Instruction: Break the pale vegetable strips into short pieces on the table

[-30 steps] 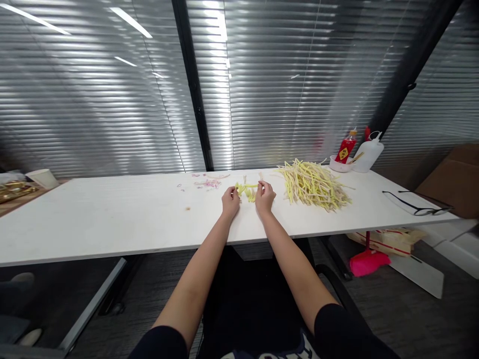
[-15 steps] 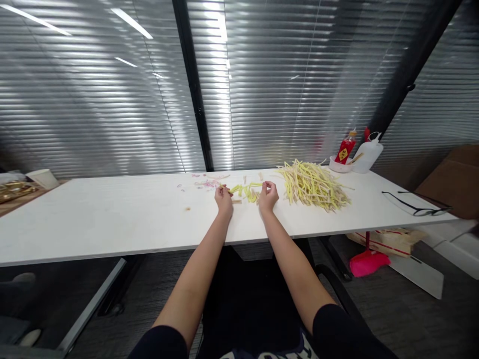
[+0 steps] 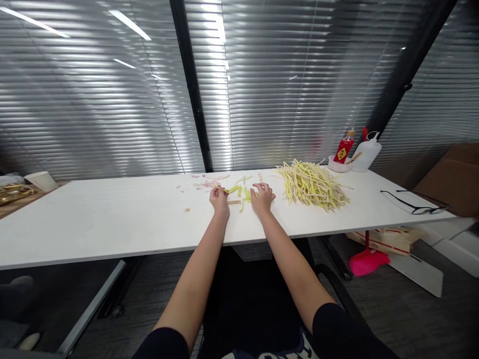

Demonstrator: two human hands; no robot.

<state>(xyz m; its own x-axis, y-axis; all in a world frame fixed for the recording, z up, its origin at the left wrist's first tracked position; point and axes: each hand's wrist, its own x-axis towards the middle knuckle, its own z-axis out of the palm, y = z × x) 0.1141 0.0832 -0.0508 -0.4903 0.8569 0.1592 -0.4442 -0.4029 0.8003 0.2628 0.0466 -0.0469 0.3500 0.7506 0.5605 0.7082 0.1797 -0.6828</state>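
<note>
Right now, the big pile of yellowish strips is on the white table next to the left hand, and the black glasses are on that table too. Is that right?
Not quite: the pile of yellowish strips is next to the right hand, as the head view shows. It is on the white table, and so are the black glasses.

on the table [image 3: 112, 214], the strand pile [image 3: 312, 185] lies left of the eyeglasses [image 3: 422, 211].
</note>
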